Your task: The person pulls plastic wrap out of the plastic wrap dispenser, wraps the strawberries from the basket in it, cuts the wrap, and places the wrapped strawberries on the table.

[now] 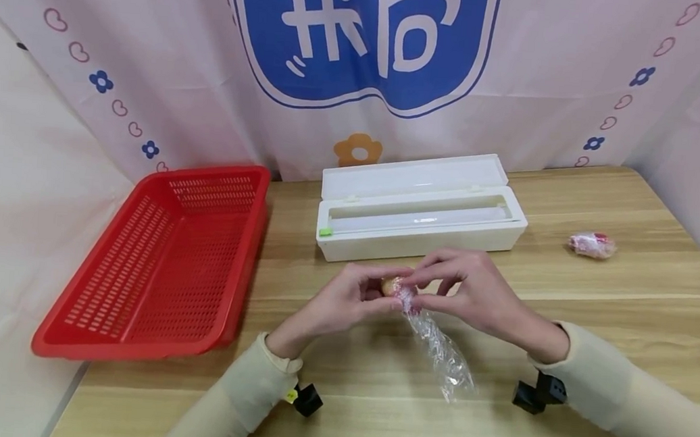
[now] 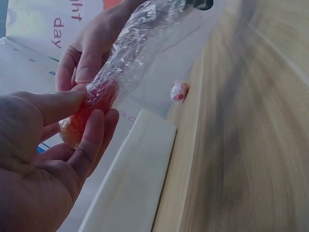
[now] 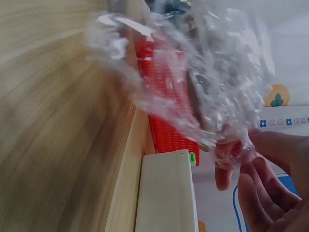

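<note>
A small, rounded red-and-yellow item (image 2: 99, 99) sits inside crumpled cling film (image 1: 441, 353), whose loose tail hangs toward the table's front in the head view. My left hand (image 1: 350, 296) holds its yellowish end between thumb and fingers. At the red end, my right hand (image 1: 473, 291) pinches the item and the film with thumb and fingertips. Both hands meet over the table, just in front of a white cling film dispenser (image 1: 415, 240). In the right wrist view the film (image 3: 227, 72) is blurred and covers much of the item.
The dispenser's lid (image 1: 414, 175) is raised, showing a roll (image 1: 423, 219) inside. At the left stands a red perforated plastic basket (image 1: 243, 265). A second film-wrapped reddish item (image 1: 592, 245) lies on the wooden table (image 1: 635, 320) at the right. A printed curtain (image 1: 185, 51) hangs behind.
</note>
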`<state>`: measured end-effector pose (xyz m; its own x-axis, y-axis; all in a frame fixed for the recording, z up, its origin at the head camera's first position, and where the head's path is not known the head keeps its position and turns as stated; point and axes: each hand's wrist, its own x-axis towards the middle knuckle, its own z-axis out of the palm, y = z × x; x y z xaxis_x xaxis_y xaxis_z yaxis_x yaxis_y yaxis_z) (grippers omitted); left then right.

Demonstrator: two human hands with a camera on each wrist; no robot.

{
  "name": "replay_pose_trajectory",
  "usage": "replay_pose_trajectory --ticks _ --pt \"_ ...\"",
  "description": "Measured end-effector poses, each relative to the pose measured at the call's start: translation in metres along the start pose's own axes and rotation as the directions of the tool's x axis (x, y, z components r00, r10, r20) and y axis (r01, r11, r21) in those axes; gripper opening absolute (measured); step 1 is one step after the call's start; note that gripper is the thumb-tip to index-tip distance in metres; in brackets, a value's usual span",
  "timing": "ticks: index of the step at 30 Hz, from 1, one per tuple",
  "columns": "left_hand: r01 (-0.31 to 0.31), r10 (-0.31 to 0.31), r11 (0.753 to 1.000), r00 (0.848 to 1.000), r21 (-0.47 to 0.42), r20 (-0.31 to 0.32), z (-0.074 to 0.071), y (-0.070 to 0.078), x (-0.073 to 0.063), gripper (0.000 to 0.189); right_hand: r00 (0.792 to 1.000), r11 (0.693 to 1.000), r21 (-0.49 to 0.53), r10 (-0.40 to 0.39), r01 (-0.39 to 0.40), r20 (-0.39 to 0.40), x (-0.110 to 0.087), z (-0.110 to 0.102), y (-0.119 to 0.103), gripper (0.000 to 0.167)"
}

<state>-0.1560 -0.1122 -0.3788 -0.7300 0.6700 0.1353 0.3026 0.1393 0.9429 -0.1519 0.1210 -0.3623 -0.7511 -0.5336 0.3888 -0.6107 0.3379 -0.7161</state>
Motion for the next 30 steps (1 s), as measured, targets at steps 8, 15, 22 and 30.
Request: replay_pose_trajectory --ticks 8,15,22,30 --pt "0.049 -0.051 0.992 0.999 -0.115 -0.019 0.002 0.001 -0.001 0.051 0.994 0.993 -0.074 -0.1 0.096 -0.053 -0.001 0.003 0.004 0.022" --pt "0.034 -0.049 0.992 0.991 -0.125 -0.124 0.006 0.003 0.0 0.05 0.98 0.983 -0.116 -0.159 0.146 -0.118 0.001 0.004 0.006 0.024" --pt "0.049 -0.078 0.992 0.964 -0.118 -0.255 0.01 0.004 0.0 0.056 0.952 0.963 -0.192 -0.228 0.19 -0.203 0.002 0.007 0.004 0.024" --pt "0.008 -0.049 0.989 0.96 -0.149 -0.275 0.012 0.0 0.002 0.052 0.956 0.967 -0.194 -0.206 0.166 -0.209 0.001 0.009 0.005 0.024"
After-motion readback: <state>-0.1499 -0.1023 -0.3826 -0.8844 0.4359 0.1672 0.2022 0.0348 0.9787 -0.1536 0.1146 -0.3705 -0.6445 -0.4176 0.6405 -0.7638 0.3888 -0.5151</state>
